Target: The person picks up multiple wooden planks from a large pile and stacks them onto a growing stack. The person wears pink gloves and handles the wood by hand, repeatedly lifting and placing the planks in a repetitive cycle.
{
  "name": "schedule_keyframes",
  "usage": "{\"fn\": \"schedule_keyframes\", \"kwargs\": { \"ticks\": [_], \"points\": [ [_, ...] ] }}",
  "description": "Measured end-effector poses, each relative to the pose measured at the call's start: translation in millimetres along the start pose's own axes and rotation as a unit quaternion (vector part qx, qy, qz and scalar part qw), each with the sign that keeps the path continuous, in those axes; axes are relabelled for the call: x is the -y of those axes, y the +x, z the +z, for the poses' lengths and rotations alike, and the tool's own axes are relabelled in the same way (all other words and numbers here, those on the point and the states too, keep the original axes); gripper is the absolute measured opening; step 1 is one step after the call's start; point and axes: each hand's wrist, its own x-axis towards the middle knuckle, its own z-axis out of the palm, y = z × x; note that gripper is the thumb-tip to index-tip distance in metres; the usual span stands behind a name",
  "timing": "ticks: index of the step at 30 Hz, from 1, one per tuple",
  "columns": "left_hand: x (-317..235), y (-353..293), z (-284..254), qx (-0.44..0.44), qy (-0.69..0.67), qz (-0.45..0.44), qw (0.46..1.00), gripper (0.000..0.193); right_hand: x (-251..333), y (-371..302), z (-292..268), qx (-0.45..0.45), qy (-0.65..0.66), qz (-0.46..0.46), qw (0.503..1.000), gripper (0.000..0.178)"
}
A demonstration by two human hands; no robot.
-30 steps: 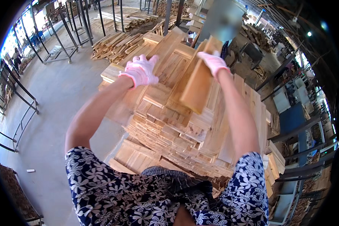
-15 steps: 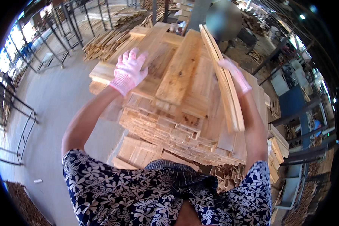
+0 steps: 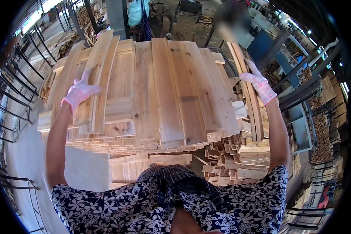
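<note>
My left hand (image 3: 80,93), in a pinkish-white knit glove, lies with fingers spread on the wooden boards (image 3: 95,82) at the left of a broad stack. Two or more of these boards overlap lengthwise under and beside it. My right hand (image 3: 259,82), gloved alike, is closed around a pair of narrow wooden boards (image 3: 250,101), held on end past the stack's right edge. Several wide planks (image 3: 175,89) lie side by side across the top of the stack, between my hands.
Below the stack's right front is a heap of loose wood pieces (image 3: 226,158). A grey post (image 3: 117,17) and a pale blue bag (image 3: 138,12) stand beyond the stack. Black metal frames (image 3: 17,84) line the left side. Someone with a blurred head (image 3: 232,19) is at the far right.
The view has turned to the right. My right hand has carried the narrow boards off the stack top to beyond its right edge. My left hand remains spread over the boards at left.
</note>
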Motion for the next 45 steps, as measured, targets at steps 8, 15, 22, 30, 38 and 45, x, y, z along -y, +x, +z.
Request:
{"fn": "schedule_keyframes", "kwargs": {
  "ticks": [8,15,22,30,38,45],
  "points": [
    [36,23,-7,-0.069,-0.199,0.057,0.976,0.086,-127,85,64,0.059,-0.243,0.116,0.961,0.100],
    [-85,-102,-24,-0.038,-0.399,0.168,0.901,0.084,-124,83,46,0.053,-0.293,0.146,0.944,0.098],
    [-234,-139,55,0.043,-0.592,0.208,0.777,0.095,-125,87,40,0.025,-0.361,0.141,0.922,0.089],
    [-419,-144,163,0.006,-0.037,0.182,0.983,0.081,-143,77,44,0.011,-0.298,0.092,0.950,0.065],
    [-460,-144,208,-0.077,0.052,0.185,0.978,0.073,-155,84,41,0.012,-0.263,0.077,0.962,0.067],
    [-453,-104,179,-0.054,-0.092,0.086,0.991,0.072,-155,83,51,0.011,-0.380,-0.019,0.925,0.054]
  ]
}}
